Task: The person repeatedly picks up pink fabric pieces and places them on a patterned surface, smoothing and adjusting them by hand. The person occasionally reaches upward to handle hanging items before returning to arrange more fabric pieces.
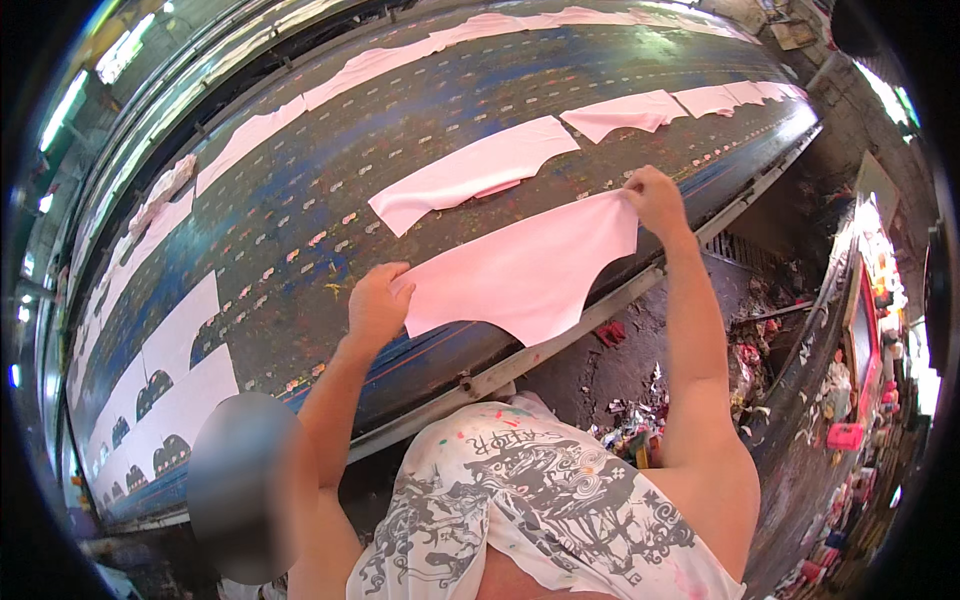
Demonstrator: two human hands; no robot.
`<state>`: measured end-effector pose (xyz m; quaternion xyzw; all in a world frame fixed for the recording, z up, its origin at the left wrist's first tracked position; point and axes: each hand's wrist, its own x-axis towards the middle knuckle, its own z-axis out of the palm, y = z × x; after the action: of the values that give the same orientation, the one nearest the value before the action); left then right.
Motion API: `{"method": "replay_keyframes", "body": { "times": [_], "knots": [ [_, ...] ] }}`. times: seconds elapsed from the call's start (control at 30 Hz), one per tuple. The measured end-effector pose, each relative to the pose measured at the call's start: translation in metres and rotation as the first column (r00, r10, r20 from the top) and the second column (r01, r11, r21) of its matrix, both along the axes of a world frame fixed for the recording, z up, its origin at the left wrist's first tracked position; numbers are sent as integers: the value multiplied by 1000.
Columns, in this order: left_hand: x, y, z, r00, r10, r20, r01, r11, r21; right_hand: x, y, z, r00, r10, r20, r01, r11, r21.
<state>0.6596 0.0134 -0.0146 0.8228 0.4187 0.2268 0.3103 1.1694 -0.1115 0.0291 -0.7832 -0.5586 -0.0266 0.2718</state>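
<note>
A pink cut fabric piece with curved cut-outs along its near side is stretched between my two hands, over the near edge of a long dark printing table. My left hand pinches its left end. At its upper right corner, my right hand grips the cloth with closed fingers. Part of the fabric overhangs the table's edge. Just beyond it, another pink fabric piece lies on the table with a small fold at its near side.
More pink pieces lie in a row toward the far right, and a pink strip runs along the far side. Pale pieces with dark printed shapes lie at left. A metal rail edges the table. Scraps litter the floor.
</note>
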Motion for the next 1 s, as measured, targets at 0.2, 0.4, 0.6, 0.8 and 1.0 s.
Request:
{"method": "replay_keyframes", "body": {
  "times": [0.2,0.4,0.6,0.8,1.0],
  "knots": [
    [47,-49,-29,898,-335,-285,426,825,372,17,31,-81,991,-18,135,46,978,-205],
    [51,-55,-52,884,-215,-415,360,878,314,18,6,-77,934,21,357,43,984,-172],
    [64,-54,-65,896,-118,-428,279,900,335,-86,-62,-7,680,441,-586,-572,819,-47],
    [72,-40,-51,992,-104,65,76,936,343,-175,-103,84,186,740,-646,-831,470,299],
    [-41,-45,-28,963,-268,5,262,942,208,-232,-121,119,-109,854,-509,-719,285,634]
  ]
}}
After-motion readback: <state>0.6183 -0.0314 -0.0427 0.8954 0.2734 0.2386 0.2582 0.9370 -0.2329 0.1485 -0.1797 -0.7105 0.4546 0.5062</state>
